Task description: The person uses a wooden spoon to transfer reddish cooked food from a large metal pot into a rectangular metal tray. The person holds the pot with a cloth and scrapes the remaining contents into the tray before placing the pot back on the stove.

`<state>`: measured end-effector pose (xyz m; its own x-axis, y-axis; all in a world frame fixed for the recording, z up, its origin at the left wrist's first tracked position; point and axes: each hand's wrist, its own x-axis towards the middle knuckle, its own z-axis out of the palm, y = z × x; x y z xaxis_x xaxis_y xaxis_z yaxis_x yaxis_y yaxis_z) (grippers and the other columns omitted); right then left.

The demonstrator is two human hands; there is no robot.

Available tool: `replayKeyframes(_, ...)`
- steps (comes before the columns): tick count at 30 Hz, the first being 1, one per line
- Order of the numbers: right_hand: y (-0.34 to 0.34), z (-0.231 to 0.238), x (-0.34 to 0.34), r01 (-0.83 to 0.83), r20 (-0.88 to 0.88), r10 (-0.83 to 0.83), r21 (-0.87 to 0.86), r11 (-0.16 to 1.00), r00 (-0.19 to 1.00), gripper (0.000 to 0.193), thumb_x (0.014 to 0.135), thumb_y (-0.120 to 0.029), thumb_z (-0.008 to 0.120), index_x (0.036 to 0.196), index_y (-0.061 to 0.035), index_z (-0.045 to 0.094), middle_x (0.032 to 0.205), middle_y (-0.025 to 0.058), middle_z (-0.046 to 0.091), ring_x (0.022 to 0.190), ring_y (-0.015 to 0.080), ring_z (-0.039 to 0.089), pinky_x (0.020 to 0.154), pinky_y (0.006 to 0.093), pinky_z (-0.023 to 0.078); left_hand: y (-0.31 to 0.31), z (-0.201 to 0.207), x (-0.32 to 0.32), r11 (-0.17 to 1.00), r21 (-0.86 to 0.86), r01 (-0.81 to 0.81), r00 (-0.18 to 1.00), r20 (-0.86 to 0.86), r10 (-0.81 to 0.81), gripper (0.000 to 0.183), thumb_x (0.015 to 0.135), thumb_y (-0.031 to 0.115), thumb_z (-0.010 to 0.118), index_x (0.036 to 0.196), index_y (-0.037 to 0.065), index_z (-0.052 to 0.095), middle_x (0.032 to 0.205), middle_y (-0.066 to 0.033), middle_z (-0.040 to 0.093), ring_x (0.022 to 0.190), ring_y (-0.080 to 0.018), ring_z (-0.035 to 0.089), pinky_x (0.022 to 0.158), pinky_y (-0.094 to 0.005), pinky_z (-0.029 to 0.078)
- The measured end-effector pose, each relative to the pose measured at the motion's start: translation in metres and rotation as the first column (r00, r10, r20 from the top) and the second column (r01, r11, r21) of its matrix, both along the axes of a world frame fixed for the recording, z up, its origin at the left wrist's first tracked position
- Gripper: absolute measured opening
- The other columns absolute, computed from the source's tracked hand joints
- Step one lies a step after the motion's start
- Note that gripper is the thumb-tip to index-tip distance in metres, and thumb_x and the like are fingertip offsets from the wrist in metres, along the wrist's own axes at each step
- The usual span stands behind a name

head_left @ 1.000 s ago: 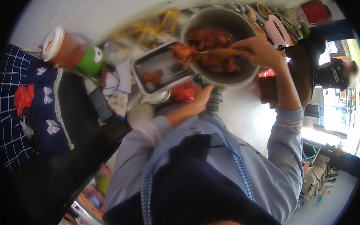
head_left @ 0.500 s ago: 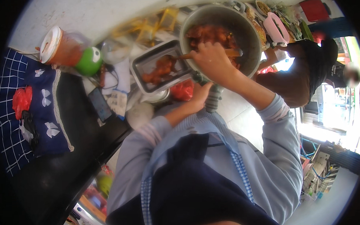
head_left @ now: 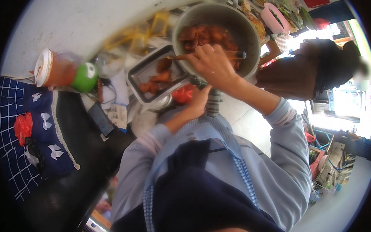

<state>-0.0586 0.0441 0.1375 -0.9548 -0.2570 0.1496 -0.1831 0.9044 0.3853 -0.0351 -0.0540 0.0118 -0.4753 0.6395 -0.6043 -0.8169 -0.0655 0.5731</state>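
My right hand [head_left: 214, 66] is closed around the handle of a wooden spoon [head_left: 178, 57], which spans the rim of a large grey pot [head_left: 251, 40]. Sauce coats the spoon's bowl, held above a metal tray [head_left: 136, 79]. Several red-brown saucy food pieces [head_left: 153, 85], perhaps chicken, lie in the tray. More saucy pieces [head_left: 209, 35] sit inside the pot, partly hidden behind my right hand. My left hand [head_left: 199, 102] grips a striped grey cloth [head_left: 213, 102] at the pot's near side; whatever the cloth covers is hidden.
Left of the tray are a green round container [head_left: 85, 77], a lidded orange tub [head_left: 49, 67] and a phone [head_left: 101, 120]. A red plastic bag [head_left: 184, 93] lies below the tray. To the right stand a pink basket [head_left: 275, 18] and another person in brown clothing [head_left: 288, 79].
The spoon's bowl has lifted and tipped away from the pieces, which now rest apart from it in the tray. My left hand keeps its hold on the cloth. The whole view has shifted slightly.
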Motion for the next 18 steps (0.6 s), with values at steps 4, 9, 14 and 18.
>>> replayKeyframes(4,-0.003,0.002,0.003,-0.078,-0.046,0.074,-0.091,0.993,0.996,0.019,0.077,-0.016,0.062,0.096,-0.0110,0.064,0.086,0.0028,0.054,0.087,0.0177,0.054,0.072,0.0324,0.038,0.007,-0.009,0.003,0.991,0.043,-0.126,0.985,-0.115,0.130,0.037,0.088,0.023,0.067,0.111,-0.003,0.055,0.094,-0.0121,0.065,0.073,-0.0216,0.068,0.062,-0.0343,0.057)
replayKeyframes(9,0.004,0.001,0.005,-0.104,-0.010,0.104,-0.155,0.982,0.995,0.021,0.078,-0.016,0.061,0.099,-0.0116,0.065,0.087,0.0030,0.055,0.088,0.0182,0.055,0.073,0.0323,0.039,0.003,-0.004,0.002,0.999,-0.019,-0.046,0.997,0.068,0.047,0.027,0.090,0.019,0.065,0.105,-0.001,0.058,0.090,-0.0098,0.066,0.070,-0.0212,0.068,0.057,-0.0332,0.056)
replayKeyframes(14,0.029,0.016,0.005,0.069,0.033,-0.061,-0.342,0.937,0.998,0.034,0.080,-0.018,0.064,0.113,-0.0239,0.065,0.085,0.0041,0.056,0.082,0.0234,0.059,0.069,0.0377,0.044,0.006,-0.009,0.000,0.998,0.032,-0.056,0.993,0.102,0.052,0.020,0.089,0.015,0.063,0.101,0.000,0.059,0.085,-0.0099,0.064,0.066,-0.0226,0.066,0.052,-0.0368,0.059)
replayKeyframes(18,0.069,0.055,0.010,0.351,0.221,-0.283,-0.396,0.849,0.933,0.034,0.082,-0.015,0.059,0.114,-0.0234,0.066,0.091,0.0088,0.065,0.088,0.0312,0.065,0.076,0.0475,0.050,0.006,-0.019,0.002,0.999,0.012,-0.032,0.997,0.070,0.031,0.020,0.088,0.015,0.065,0.101,0.001,0.060,0.087,-0.0093,0.064,0.068,-0.0211,0.067,0.055,-0.0355,0.057)
